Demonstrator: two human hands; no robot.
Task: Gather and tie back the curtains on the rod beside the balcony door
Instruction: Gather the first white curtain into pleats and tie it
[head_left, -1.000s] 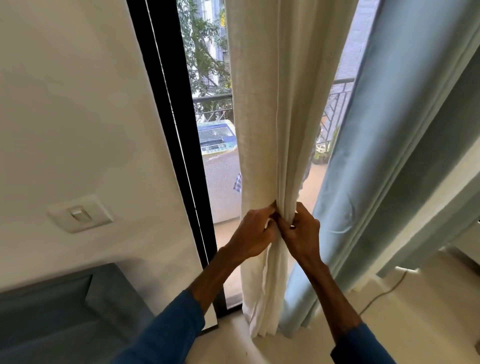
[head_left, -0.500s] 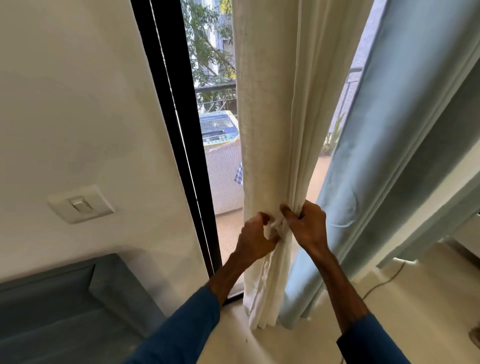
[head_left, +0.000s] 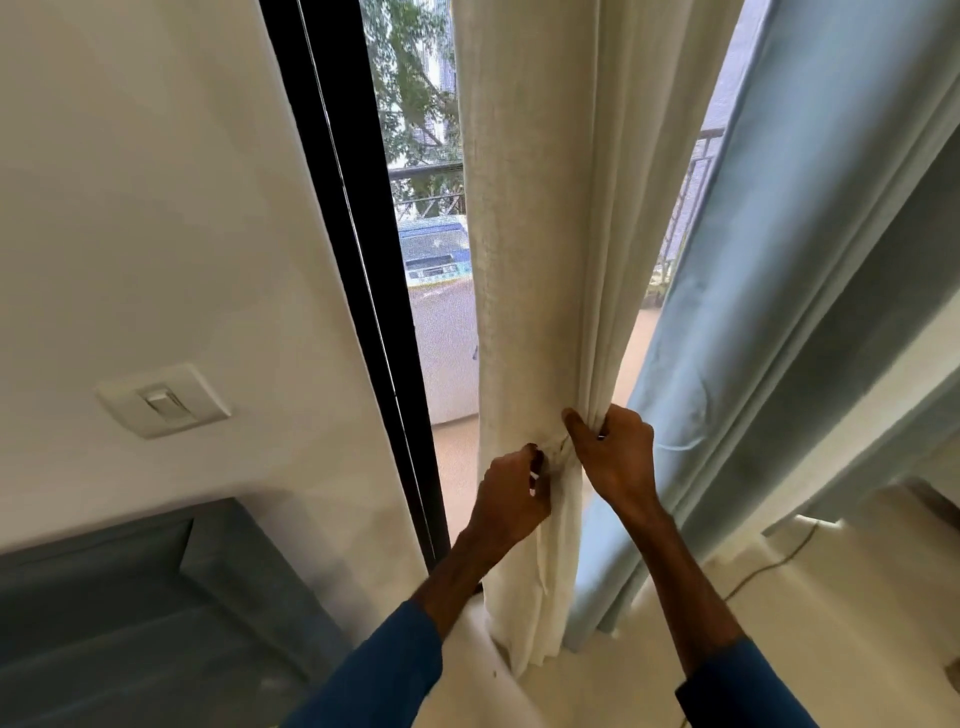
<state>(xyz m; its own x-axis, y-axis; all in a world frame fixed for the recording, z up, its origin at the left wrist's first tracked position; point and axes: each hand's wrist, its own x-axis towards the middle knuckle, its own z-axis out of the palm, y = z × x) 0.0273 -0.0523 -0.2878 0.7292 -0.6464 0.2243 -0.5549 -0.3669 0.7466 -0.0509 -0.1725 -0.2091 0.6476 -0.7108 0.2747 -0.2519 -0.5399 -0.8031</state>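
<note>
Both hands grip the white curtain (head_left: 530, 260) just below the middle of the frame, where its folds are drawn into one narrow bundle. The right hand (head_left: 615, 457) is clenched round the bundle's right side, thumb laid up and left across the cloth and fingers wrapped behind. The left hand (head_left: 511, 499), slightly lower and to the left, has its fingers curled and pinches a small puckered knot of cloth that sits between the two hands. Whether this is a separate tie or the curtain's own cloth cannot be told.

Above the hands the white curtain rises as a straight column to the top edge. Below them it hangs loose, and its hem reaches the floor (head_left: 831, 623) at lower centre. Both forearms come up from the bottom edge in blue sleeves (head_left: 384, 670).

Just right of the white curtain, the blue curtain (head_left: 753, 312) hangs ungathered, slanting from the upper right down to the floor. A thin cable (head_left: 769, 566) lies on the floor beyond it.

Left of the bundle runs the black door frame (head_left: 353, 260). Through the glass show a railing (head_left: 426, 171), a tree (head_left: 410, 78) and a white box with a blue top (head_left: 434, 254). Further left, a switch (head_left: 163, 400) sits on the white wall (head_left: 156, 182), with grey-blue furniture (head_left: 130, 597) in the lower left corner.
</note>
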